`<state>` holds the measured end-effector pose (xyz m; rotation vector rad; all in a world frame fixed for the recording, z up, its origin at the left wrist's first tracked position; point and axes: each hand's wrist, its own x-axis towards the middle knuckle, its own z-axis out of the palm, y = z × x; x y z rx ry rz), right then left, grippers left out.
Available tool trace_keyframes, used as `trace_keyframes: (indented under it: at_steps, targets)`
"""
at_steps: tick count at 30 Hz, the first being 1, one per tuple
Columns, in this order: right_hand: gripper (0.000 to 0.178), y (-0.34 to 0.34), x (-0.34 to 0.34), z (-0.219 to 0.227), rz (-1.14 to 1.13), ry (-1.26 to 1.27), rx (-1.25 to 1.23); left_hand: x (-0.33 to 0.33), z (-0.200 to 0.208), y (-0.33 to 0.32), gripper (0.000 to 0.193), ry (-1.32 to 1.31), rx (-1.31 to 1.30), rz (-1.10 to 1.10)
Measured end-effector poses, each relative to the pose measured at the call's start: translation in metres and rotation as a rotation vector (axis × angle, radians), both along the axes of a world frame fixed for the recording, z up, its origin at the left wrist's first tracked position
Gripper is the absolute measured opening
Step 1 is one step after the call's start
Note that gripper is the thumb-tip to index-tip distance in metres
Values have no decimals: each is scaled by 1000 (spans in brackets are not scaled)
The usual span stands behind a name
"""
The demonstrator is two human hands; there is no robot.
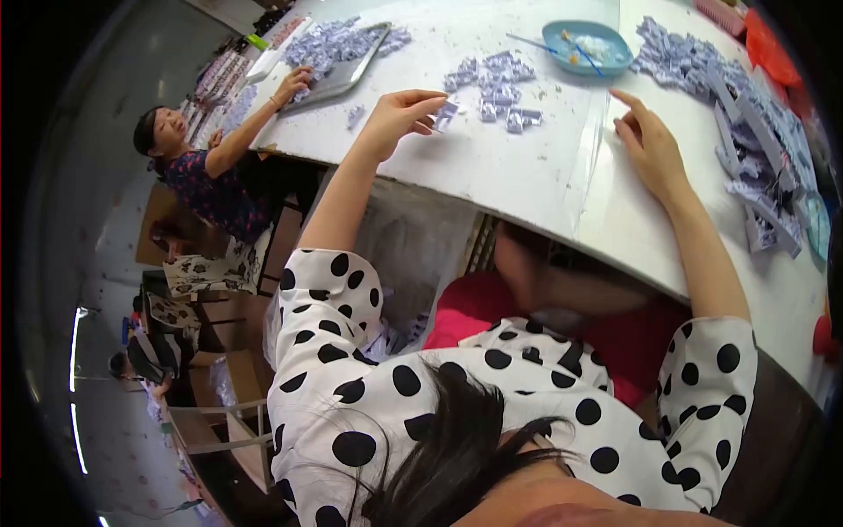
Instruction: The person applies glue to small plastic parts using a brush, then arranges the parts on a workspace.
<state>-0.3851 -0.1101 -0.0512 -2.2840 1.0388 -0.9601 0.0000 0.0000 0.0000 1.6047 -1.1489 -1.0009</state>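
My left hand [399,121] is raised over the table's near edge, thumb and fingers pinching a small lilac-grey piece [445,115] with a shiny face. Just beyond it, a loose cluster of similar lilac-grey pieces [499,88] lies on the white table [536,167]. My right hand [648,145] hovers farther right, near a strip of clear tape or film [593,149] on the tabletop. Its index finger stretches forward, apart from the thumb, and nothing shows between them. Past its fingertips stands a blue oval bowl [571,33] with whitish contents and thin blue sticks.
Lilac-grey pieces and strips [746,123] are heaped along the right side. At the far left, a metal tray [347,77] lies beside another pile, where a co-worker's hand [294,86] reaches in. A red plastic bag [771,48] sits at the back right.
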Motion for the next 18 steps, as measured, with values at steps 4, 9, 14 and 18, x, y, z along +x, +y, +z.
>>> trace_keyframes:
  at_steps: [4, 9, 14, 18]
  targets:
    - [44, -1, 1, -1, 20, -52, -41, -21, -11, 8, 31, -395, -41, -72]
    - [43, 1, -1, -4, 24, -55, -25, -10, -24, 9, 21, -351, -183, 16]
    - [44, 5, -1, 4, 27, -53, -35, 14, -42, 20, 14, -384, -266, 30]
    - [45, 6, -3, 2, 40, -34, -13, -7, -38, 29, 13, -634, -380, 81]
